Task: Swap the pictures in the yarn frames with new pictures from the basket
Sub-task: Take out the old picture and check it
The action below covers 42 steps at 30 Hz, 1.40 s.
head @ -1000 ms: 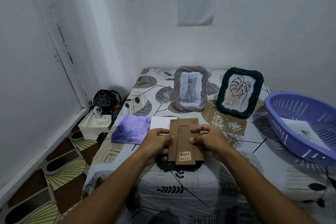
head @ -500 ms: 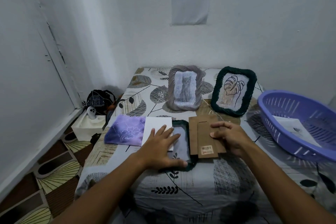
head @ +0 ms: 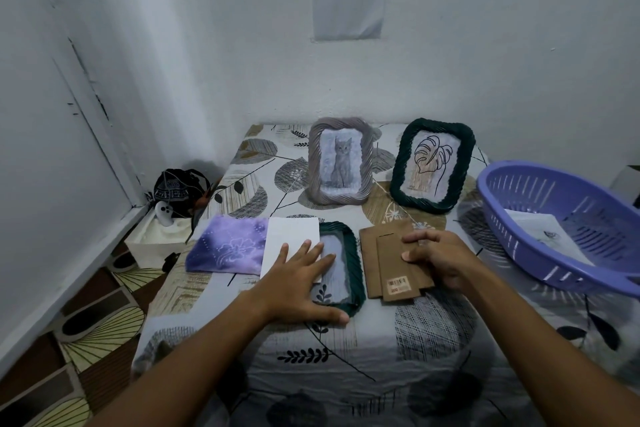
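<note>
A dark green yarn frame lies flat on the table with no backing in it. My left hand rests flat on it with fingers spread, also touching a white, face-down picture. The brown cardboard backing lies just right of that frame, and my right hand grips its right edge. A purple flower picture lies at the left. Behind stand a grey yarn frame with a cat picture and a green yarn frame with a leaf drawing.
A purple plastic basket with a picture sheet inside sits at the right table edge. Walls close in at the back and left. On the floor at the left are a white box and a dark bag.
My right hand lifted the cardboard backing off the flat green frame and set it down to the right. My left hand opened and spread flat over the frame.
</note>
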Available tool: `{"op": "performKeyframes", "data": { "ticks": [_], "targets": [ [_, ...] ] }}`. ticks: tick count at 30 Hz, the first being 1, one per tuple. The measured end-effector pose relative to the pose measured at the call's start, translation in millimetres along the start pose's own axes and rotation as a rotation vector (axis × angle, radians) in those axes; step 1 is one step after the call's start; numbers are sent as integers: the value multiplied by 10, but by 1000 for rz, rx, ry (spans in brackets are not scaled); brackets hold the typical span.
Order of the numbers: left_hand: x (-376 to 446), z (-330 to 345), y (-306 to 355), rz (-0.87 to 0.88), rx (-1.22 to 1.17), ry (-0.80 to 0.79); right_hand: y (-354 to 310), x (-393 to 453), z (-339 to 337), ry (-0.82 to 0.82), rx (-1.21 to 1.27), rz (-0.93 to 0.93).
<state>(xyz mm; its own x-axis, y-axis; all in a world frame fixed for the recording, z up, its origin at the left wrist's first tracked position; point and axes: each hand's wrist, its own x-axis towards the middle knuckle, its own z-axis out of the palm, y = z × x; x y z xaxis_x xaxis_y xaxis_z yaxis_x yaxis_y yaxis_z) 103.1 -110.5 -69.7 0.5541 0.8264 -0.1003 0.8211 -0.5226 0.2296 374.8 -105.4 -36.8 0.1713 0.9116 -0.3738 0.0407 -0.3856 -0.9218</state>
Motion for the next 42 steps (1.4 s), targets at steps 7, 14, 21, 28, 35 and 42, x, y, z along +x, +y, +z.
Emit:
{"op": "performKeyframes", "data": {
  "ticks": [7,14,21,28,35,42],
  "targets": [
    [7,4,-7,8,-11,-1,23,2,-9,68,-226,-49],
    [-16,-11,36,9,-24,3,-2,-64,54,179,-710,-240],
    [-42,-8,30,22,-54,46,-8,-118,157,281,-969,-226],
    [-134,-168,-141,-189,-293,472,-186,-211,640,54,-540,-391],
    [-174,-249,-257,-453,-320,556,-140,-206,1113,-139,-353,-267],
    [-202,-226,-219,-447,-366,525,-111,-152,1249,-96,-294,-220]
  ]
}}
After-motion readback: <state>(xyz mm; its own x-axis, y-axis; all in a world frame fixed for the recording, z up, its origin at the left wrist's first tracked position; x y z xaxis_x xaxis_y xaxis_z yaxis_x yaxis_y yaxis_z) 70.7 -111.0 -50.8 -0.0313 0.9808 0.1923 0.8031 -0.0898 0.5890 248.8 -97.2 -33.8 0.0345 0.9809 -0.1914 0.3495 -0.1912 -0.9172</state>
